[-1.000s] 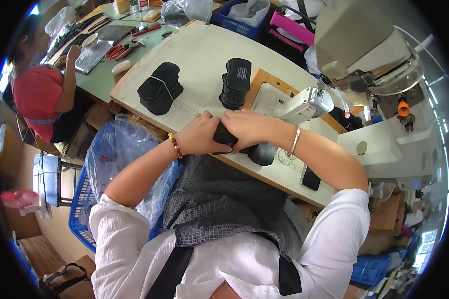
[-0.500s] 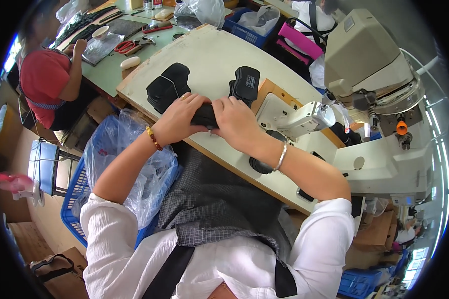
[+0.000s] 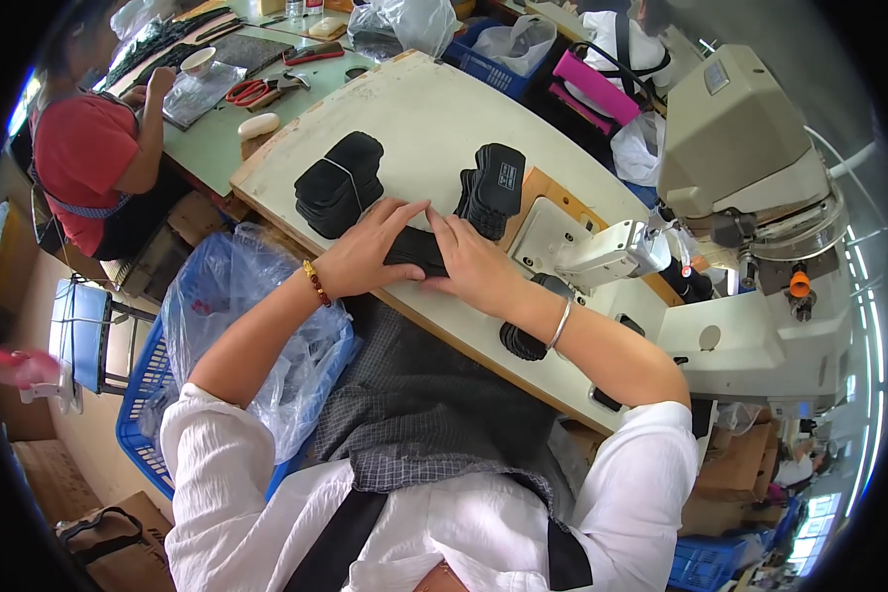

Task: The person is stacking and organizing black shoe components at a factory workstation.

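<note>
Near the table's front edge, a stack of black padded pieces (image 3: 416, 251) is clasped from both sides. My left hand (image 3: 373, 251) wraps its left end and my right hand (image 3: 474, 261) its right end, with thumbs toward me and fingertips almost meeting at the far side. My fingers and palms hide much of it. Beyond my left hand lies a bundle of similar black pieces (image 3: 339, 183) with a pale band around it. A further black pile (image 3: 493, 187), slightly fanned, sits beyond my right hand. Under my right wrist is another black stack (image 3: 525, 338).
A beige sewing machine (image 3: 730, 148) stands at the right of the white table (image 3: 414, 99). At left below the table is a blue basket (image 3: 138, 434) with clear plastic bags. A co-worker in red (image 3: 84, 148) sits by a green bench (image 3: 202, 153) holding red-handled scissors (image 3: 250, 92).
My hands have lowered slightly toward me with the black stack, and my fingers now stretch further over it, fingertips closer together. The camera view has shifted a little.
</note>
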`<action>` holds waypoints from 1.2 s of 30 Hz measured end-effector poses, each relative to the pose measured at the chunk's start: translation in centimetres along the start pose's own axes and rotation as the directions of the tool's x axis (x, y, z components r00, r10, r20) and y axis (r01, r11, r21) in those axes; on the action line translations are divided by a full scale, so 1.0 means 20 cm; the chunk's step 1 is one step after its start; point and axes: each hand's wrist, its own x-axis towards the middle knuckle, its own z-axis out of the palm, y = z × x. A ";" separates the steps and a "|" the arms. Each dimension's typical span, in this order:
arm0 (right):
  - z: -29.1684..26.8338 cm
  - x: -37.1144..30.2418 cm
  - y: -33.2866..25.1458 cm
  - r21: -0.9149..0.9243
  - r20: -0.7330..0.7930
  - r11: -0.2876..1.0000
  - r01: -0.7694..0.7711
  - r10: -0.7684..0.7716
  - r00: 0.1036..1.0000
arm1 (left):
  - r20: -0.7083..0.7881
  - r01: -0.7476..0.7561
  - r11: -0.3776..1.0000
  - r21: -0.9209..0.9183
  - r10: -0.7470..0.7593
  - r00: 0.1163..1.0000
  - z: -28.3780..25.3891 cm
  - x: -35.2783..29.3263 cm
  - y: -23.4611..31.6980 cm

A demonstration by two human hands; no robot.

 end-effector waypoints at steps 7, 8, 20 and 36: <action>0.01 -0.02 -0.01 -0.110 0.003 0.991 0.075 -0.075 0.997 | -0.037 -0.201 0.946 0.255 0.217 0.976 0.05 -0.05 -0.04; 0.00 -0.03 0.00 -0.112 0.006 0.991 0.076 -0.076 0.997 | -0.040 -0.199 0.946 0.254 0.216 0.975 0.04 -0.06 -0.04; -0.02 -0.02 -0.03 -0.133 0.023 0.988 0.082 -0.079 0.997 | -0.102 -0.232 0.935 0.267 0.267 0.958 0.03 -0.10 -0.07; 0.00 0.02 -0.03 -0.042 -0.015 0.999 0.013 -0.013 1.000 | -0.190 -0.259 0.929 0.265 0.313 0.930 0.09 -0.08 -0.07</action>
